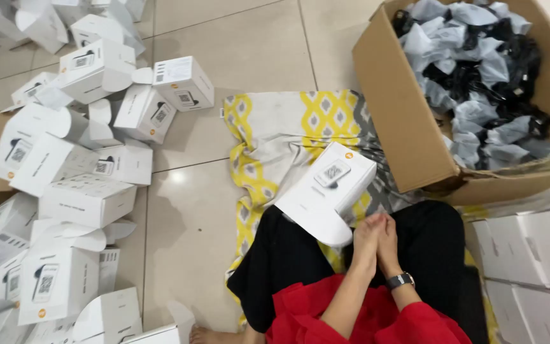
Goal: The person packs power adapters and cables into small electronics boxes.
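A white carton (326, 191) with a picture of a small device on it lies on my lap, its rounded flap hanging open toward me. My left hand (365, 241) and my right hand (389, 237) are pressed together at the carton's near right corner, fingers closed. The left hand touches the carton's edge. Whether anything sits between the palms is hidden. A watch (400, 279) is on my right wrist. I sit on a yellow, grey and white patterned cloth (275, 127) on the tiled floor.
A big brown cardboard box (396, 114) full of grey and black bagged items (479, 76) stands at the right. Several open white cartons (84, 191) are heaped on the left. Stacked white boxes (529, 255) sit at the lower right. A bare foot (208, 334) shows at the bottom.
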